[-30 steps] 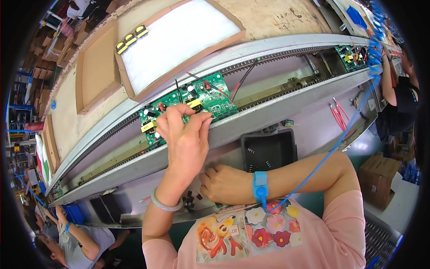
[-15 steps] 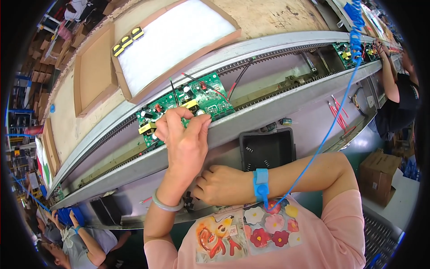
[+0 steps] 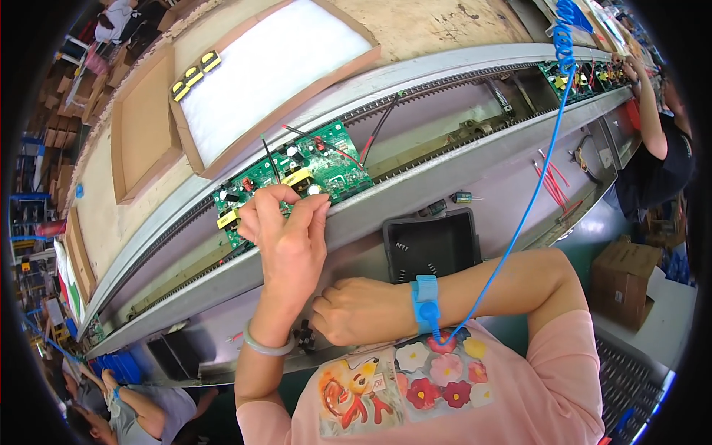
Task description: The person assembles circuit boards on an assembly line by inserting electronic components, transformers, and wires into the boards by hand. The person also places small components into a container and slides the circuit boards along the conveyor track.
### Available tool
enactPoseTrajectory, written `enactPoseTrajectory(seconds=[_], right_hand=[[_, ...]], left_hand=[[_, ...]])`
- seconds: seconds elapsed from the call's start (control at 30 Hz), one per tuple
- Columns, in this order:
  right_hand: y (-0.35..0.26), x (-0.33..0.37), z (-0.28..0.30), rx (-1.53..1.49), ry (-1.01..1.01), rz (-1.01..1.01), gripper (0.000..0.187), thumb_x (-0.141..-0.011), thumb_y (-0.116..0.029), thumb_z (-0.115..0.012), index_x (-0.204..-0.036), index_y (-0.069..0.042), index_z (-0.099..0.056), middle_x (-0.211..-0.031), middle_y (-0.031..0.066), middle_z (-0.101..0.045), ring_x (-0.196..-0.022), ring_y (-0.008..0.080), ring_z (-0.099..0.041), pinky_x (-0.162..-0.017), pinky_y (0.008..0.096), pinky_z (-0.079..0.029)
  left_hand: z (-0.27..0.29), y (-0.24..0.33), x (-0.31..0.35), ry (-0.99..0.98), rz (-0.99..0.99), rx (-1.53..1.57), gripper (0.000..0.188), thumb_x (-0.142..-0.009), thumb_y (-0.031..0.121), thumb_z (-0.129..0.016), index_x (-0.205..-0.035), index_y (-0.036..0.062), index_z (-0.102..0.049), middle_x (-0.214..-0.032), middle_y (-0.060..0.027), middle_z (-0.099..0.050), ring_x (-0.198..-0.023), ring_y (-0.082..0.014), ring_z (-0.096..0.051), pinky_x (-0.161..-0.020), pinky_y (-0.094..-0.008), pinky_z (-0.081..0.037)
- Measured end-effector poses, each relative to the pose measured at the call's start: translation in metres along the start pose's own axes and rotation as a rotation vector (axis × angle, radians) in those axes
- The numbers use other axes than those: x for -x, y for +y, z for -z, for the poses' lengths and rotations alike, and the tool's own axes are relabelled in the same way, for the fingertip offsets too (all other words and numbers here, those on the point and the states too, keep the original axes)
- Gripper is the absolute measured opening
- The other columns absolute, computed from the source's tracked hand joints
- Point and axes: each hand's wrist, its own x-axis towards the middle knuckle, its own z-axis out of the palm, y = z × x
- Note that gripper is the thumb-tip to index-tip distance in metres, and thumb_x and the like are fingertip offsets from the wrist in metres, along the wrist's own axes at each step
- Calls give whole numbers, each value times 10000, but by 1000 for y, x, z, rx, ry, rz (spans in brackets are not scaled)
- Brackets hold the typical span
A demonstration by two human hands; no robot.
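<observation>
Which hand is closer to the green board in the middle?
Left. The left hand is at the green board, over its near edge; the right hand is farther off, curled below the metal rail.

A green rectangular circuit board (image 3: 334,167) carries yellow, black, white and red parts (image 3: 296,178), with red and black wires (image 3: 368,148) at its right. Beyond it I see a shallow brown cardboard tray (image 3: 297,111), white inside, with yellow-and-black blocky components (image 3: 194,76). Near, a pale pink shirt (image 3: 534,378) bears red, white, pink and yellow flowers (image 3: 446,368). The wrist strap (image 3: 426,300) is bright blue.
</observation>
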Motion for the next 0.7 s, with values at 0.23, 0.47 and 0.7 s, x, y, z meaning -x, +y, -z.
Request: enactPoseTrajectory(seconds=[0.23,0.47,0.7], right_hand=[[1,-1,5,-35,-38,15,163,-770,-143,-654,-816,13,-659,-765,117,-621,-681,250,-669,-620,363,-550],[2,-3,13,-17,-48,74,163,-744,-153,-651,-804,-2,-650,-730,74,-610,-681,205,-656,-549,328,-508],[-1,0,35,-26,40,183,140,-713,-157,-648,-762,-32,-610,-694,54,-554,-672,183,-599,-498,313,-434]], left_hand=[[-5,1,0,-18,7,-12,146,-795,113,-812,-927,140,-757,-1020,-25,-508,-1010,-276,-441,-817,-416,-289],[-3,3,-2,-55,-58,-46,159,-770,115,-804,-924,136,-768,-1041,-32,-536,-1019,-275,-470,-839,-422,-294],[4,2,2,-85,-68,-94,218,-762,63,-731,-971,119,-762,-1059,-40,-547,-1041,-268,-494,-872,-423,-308]])
